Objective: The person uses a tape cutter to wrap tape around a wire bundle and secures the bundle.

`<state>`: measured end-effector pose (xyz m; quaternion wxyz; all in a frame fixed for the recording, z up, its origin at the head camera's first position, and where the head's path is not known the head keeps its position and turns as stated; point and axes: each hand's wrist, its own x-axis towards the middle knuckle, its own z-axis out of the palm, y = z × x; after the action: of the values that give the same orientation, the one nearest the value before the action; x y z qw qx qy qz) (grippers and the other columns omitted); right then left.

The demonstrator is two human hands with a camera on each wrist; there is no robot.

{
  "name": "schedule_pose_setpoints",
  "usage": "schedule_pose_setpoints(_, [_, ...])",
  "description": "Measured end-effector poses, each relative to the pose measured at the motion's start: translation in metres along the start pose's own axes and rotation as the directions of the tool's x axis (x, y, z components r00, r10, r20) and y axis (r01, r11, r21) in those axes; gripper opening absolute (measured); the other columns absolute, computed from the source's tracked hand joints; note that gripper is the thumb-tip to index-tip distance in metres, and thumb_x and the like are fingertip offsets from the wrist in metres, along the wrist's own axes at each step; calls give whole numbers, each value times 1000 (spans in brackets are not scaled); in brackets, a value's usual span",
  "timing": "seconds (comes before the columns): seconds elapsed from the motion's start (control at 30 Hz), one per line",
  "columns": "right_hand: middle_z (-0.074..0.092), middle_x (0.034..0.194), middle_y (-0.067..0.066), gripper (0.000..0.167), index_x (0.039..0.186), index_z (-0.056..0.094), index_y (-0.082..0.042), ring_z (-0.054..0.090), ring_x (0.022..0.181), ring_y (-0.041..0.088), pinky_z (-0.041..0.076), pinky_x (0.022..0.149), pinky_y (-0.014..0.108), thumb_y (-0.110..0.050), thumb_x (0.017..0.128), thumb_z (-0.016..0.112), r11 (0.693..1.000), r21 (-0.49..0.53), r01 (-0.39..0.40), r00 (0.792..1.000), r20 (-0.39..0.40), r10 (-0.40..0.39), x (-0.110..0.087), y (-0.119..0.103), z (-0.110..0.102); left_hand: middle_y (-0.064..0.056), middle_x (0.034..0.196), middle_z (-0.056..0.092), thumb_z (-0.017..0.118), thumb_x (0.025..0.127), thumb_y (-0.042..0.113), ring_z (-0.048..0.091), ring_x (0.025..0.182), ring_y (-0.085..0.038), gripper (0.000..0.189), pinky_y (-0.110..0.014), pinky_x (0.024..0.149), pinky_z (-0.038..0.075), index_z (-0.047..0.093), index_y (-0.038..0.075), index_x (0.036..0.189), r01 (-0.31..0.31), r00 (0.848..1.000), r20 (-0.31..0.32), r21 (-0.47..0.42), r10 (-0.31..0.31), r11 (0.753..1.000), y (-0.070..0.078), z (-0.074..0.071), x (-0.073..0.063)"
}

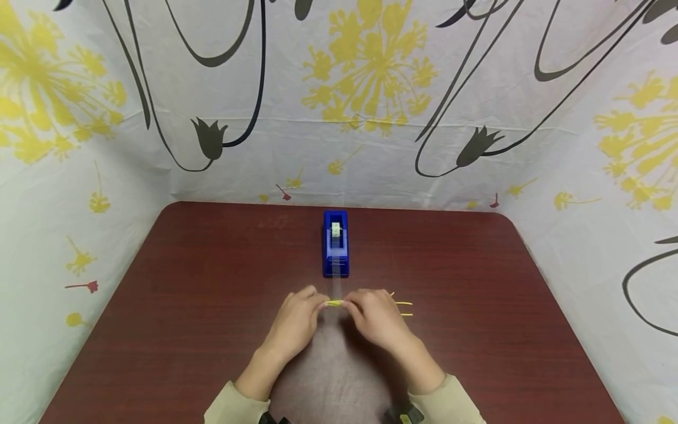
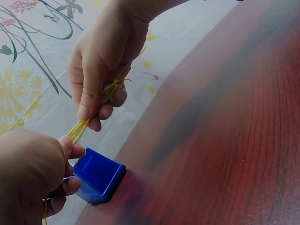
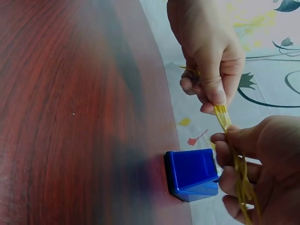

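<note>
A bundle of thin yellow strands (image 1: 335,303) stretches between both hands above the table. My left hand (image 1: 293,321) pinches one end between thumb and fingers. With thumb and fingertips, my right hand (image 1: 377,318) grips the bundle a short way along, and loose ends stick out past its far side. A shiny patch shows on the strands (image 3: 222,117) between the hands in the right wrist view. Just beyond stands a blue tape dispenser (image 1: 336,241) with a roll in it. From its front, a clear strip of tape (image 1: 336,287) runs toward the bundle.
The dark red-brown wooden table (image 1: 222,247) has rounded far corners. A white cloth (image 1: 371,171) printed with yellow flowers and dark stems hangs behind it and at both sides.
</note>
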<state>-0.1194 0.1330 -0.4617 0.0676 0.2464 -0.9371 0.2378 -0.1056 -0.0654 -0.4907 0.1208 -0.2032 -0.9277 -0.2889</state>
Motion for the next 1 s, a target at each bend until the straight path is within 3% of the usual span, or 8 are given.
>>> schedule_pose_setpoints(0.27, [67, 74, -11, 7, 86, 79, -17, 54, 60, 3, 42, 67, 31, -19, 92, 76, 998, -26, 58, 991, -121, -61, -1, -3, -3, 9, 80, 53, 70, 95, 13, 45, 64, -6, 10, -27, 66, 38, 77, 11, 102, -35, 997, -63, -10, 35, 999, 1, -5, 3])
schedule_pose_setpoints(0.43, [66, 72, -10, 4, 84, 78, -17, 57, 61, 5, 42, 67, 31, -15, 88, 79, 995, -48, 86, 982, -167, -93, -2, -3, 1, 8, 82, 54, 68, 97, 13, 46, 65, -6, 10, -28, 68, 40, 76, 11, 102, -22, 999, -41, -4, 22, 1000, 1, -4, 2])
schedule_pose_setpoints(0.57, [66, 72, -8, 5, 83, 78, -16, 61, 62, 9, 41, 64, 31, -13, 87, 80, 987, -74, 140, 961, -231, -154, -5, -1, 7, 8, 82, 56, 66, 99, 15, 48, 67, -6, 9, -29, 68, 41, 75, 12, 101, -15, 1000, -27, -22, 15, 1000, 1, -4, 2])
schedule_pose_setpoints(0.77, [68, 74, -4, 4, 86, 78, -12, 63, 63, 13, 41, 63, 32, -15, 85, 81, 974, -120, 192, 926, -306, -220, -7, 1, 16, 7, 78, 61, 63, 101, 17, 55, 67, -9, 14, -34, 68, 46, 76, 12, 97, -28, 998, -59, -52, 25, 998, 1, -6, 5])
schedule_pose_setpoints(1.0, [69, 76, -3, 6, 89, 79, -11, 63, 63, 15, 41, 64, 34, -15, 85, 80, 964, -159, 213, 905, -340, -256, -8, 3, 21, 11, 72, 58, 72, 94, 12, 46, 58, -3, 9, -23, 55, 42, 81, 12, 94, 55, 997, -32, -215, -63, 975, -1, -7, 6])
